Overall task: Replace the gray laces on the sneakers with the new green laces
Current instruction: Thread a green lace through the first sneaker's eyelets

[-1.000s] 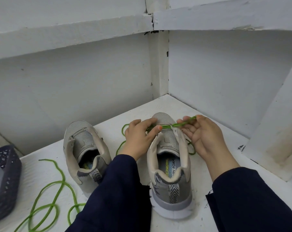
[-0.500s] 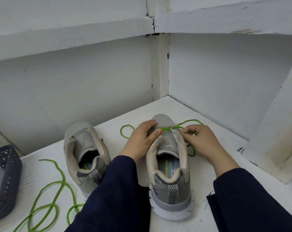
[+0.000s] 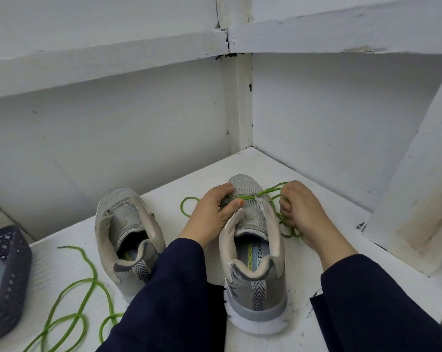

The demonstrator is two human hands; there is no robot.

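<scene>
Two hands met at one sneaker (image 3: 258, 295): the left hand (image 3: 209, 212) gripped its forefoot, thumb by the green lace (image 3: 245, 197); the right hand (image 3: 301, 212) pinched that lace just beside.

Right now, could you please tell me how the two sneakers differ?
The right sneaker has a green lace across its front eyelets; the left sneaker has none. The left hand grips the right sneaker and the right hand holds its lace; no hand is on the left sneaker. Both are gray and upright.
</scene>
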